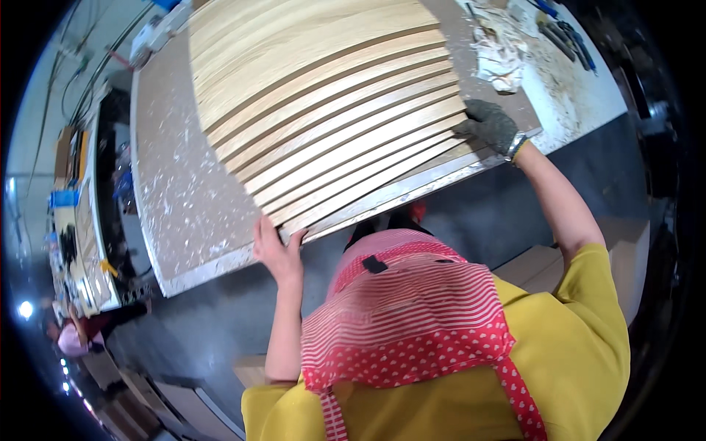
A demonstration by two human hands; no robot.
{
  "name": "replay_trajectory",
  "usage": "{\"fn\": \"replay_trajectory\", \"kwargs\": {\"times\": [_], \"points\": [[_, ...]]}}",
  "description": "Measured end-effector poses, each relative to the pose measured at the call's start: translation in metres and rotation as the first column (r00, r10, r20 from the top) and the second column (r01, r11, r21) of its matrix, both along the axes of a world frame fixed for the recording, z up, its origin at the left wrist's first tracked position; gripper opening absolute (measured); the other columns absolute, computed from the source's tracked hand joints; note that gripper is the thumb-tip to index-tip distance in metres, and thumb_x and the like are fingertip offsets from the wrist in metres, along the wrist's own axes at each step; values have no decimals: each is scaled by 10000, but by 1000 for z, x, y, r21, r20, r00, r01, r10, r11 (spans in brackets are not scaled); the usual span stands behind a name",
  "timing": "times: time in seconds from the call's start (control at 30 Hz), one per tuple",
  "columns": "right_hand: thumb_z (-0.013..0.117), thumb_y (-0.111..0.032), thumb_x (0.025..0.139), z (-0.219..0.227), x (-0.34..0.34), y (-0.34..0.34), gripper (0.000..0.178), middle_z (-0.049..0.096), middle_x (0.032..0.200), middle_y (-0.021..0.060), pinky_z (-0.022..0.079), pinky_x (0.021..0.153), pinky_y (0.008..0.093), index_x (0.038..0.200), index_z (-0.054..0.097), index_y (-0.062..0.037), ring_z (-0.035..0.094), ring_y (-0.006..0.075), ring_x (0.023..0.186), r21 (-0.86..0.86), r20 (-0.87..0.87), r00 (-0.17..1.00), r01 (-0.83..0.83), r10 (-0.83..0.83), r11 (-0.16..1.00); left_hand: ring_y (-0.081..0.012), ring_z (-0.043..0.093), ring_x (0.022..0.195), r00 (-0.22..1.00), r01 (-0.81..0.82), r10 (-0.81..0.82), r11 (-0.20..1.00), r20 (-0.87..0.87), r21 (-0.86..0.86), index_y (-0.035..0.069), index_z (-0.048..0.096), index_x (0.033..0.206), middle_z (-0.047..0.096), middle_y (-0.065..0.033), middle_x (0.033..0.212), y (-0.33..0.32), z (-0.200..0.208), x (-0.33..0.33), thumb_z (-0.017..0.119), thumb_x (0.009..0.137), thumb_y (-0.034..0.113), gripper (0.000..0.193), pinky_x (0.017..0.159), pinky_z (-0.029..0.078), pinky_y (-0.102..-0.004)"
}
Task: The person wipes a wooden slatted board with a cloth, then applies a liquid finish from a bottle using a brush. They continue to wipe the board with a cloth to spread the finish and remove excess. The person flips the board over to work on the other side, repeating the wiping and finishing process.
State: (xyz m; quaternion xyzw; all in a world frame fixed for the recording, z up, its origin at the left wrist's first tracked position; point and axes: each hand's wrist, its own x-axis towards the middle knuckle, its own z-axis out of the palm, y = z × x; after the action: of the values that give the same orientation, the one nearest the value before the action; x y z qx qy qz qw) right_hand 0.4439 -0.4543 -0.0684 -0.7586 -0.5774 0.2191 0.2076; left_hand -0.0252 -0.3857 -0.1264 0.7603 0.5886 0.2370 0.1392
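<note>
A stack of light wood-grain panels (316,55) lies across the worktable, their near edges stepped like stairs toward me. My left hand (276,251), bare, grips the near left corner of the lowest panels, its fingers at the left edge and its thumb at the front. At the right edge of the stack, my right hand (491,126) in a dark grey glove holds the ends of the lower panels; some of its fingers are hidden. A narrow dark gap shows under the nearest panel toward the right.
The brown, paint-spattered worktable (187,213) has a pale front edge. A crumpled white cloth (500,62) and several dark-handled tools (570,40) lie at the far right. Another person (77,334) is by a side bench at the left. Flat boards (533,268) stand below the table at right.
</note>
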Motion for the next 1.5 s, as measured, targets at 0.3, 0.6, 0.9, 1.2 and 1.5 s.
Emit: {"fn": "replay_trajectory", "kwargs": {"times": [0.3,0.6,0.9,1.2,1.5], "points": [[731,-373,766,-22,19,-3,538,638,1110,220,463,907,403,1136,627,4,594,343,1055,90,23,994,-111,109,990,-321,410,1302,998,51,-50,999,-33,7,-5,478,1321,524,-163,1323,1,-5,-5,796,699,201,729,1035,251,-477],[672,-161,803,-12,6,-6,209,602,1173,230,494,890,418,1008,700,-191,598,381,1046,-28,-226,972,53,-58,998,-322,427,1279,991,93,-91,996,-93,11,23,471,1335,537,-132,1311,3,2,-4,798,696,214,743,1042,250,-480],[622,-206,848,-32,2,-11,234,615,1181,191,497,873,398,1058,688,-126,617,349,1004,300,361,931,-162,45,940,-402,468,1216,912,378,-398,910,-99,-171,6,484,1302,525,-203,1304,25,25,-33,752,748,227,654,997,358,-503],[616,-229,850,-12,74,-42,306,668,1031,142,504,822,354,1097,646,-50,637,266,894,105,-311,949,93,-56,990,-287,660,845,965,255,-246,960,92,-115,74,709,944,688,-146,942,77,123,-5,556,939,164,178,771,504,-352],[643,-215,877,-32,259,32,604,362,1469,203,304,1110,405,1422,414,-92,360,327,1352,440,95,929,282,-357,852,-381,462,1247,844,528,-355,686,-403,501,80,583,1214,515,-201,1326,262,141,148,622,878,228,370,1039,369,-460]]}}
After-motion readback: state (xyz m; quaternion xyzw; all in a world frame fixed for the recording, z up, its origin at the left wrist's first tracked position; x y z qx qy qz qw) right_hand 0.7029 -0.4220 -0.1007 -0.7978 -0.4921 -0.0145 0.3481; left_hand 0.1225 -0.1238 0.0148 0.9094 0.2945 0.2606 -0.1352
